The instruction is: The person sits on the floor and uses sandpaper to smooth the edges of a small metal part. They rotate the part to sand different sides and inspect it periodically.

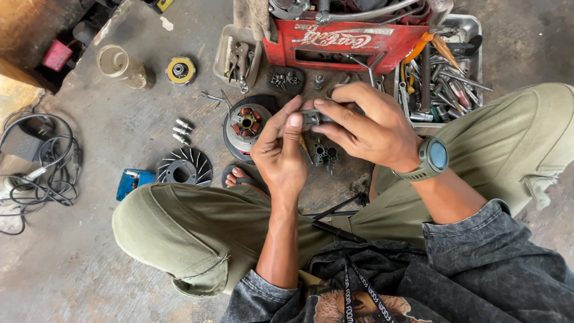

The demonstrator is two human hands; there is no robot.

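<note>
Concrete floor (89, 263). Left to right: blue box (133, 181), finned fan wheel (184, 167), round copper-coil stator (246, 124). Left hand (280, 152) and right hand (371, 128) meet mid-frame, fingers (293, 122) of both pinching a small grey metal part (315, 118). Behind: red crate (347, 45) with white script; right, steel tool tray (472, 27).

Stained grey concrete floor (78, 263) in daylight, with a red crate (347, 45) and tangled cables (42, 161).
</note>
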